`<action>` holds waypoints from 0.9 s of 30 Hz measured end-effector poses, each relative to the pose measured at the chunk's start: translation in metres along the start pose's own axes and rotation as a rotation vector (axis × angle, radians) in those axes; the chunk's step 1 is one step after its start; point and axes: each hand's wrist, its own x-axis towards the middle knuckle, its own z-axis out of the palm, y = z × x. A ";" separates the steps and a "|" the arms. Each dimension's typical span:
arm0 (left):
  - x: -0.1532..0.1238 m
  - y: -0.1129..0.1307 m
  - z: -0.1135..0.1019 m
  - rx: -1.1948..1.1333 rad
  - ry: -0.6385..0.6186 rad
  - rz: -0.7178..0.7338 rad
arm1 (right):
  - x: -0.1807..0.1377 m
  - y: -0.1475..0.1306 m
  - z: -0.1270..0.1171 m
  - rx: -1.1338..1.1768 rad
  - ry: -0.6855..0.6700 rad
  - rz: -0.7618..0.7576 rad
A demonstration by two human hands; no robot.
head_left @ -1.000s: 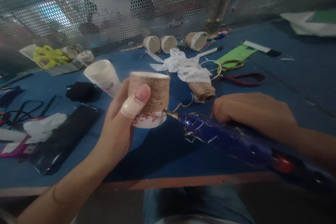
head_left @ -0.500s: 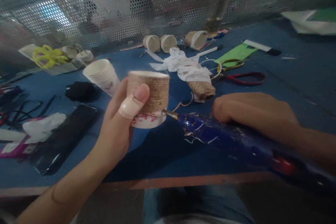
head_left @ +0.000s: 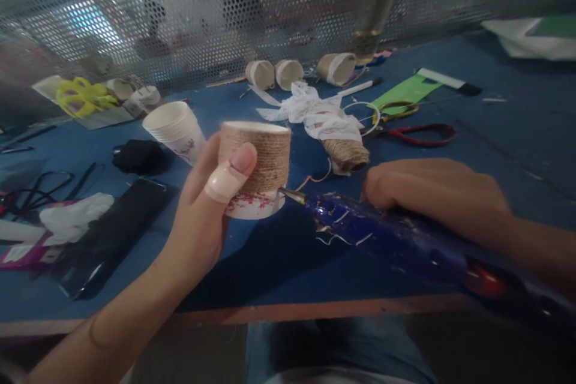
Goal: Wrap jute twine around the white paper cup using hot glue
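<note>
My left hand [head_left: 209, 204], with a bandage around the thumb, grips a paper cup [head_left: 256, 207] wound with jute twine [head_left: 270, 159]. Bare white cup with a red floral print shows below the twine. My right hand [head_left: 436, 189] is closed around a blue hot glue gun [head_left: 387, 234], its fingers partly hidden behind the tool. The metal nozzle [head_left: 292, 194] meets the cup at the lower edge of the twine. From there a loose strand [head_left: 315, 179] runs back toward a twine roll [head_left: 346, 153] partly wrapped in crumpled white plastic [head_left: 321, 111].
Stacked paper cups [head_left: 173, 126] stand behind my left hand. Red-handled scissors [head_left: 423, 134] and a green sheet [head_left: 405, 93] lie at right. Several twine-wrapped cups [head_left: 335, 69] rest by the perforated metal screen [head_left: 297, 12]. A black pouch [head_left: 112, 234] and yellow scissors [head_left: 83, 96] are at left.
Almost nothing differs. The cup and both hands keep nearly the same place, and the glue gun's nozzle stays against the cup.
</note>
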 end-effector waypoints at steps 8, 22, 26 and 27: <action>0.002 0.000 -0.002 -0.007 -0.015 0.009 | -0.001 -0.003 -0.003 -0.008 -0.020 0.026; 0.002 -0.001 -0.001 -0.005 -0.025 0.000 | 0.000 -0.001 -0.001 0.000 -0.014 0.013; 0.001 -0.001 -0.001 0.020 -0.022 0.005 | -0.001 -0.001 -0.001 0.005 0.022 -0.009; 0.001 -0.001 -0.001 0.024 -0.020 0.001 | -0.001 -0.001 -0.002 0.002 0.020 -0.005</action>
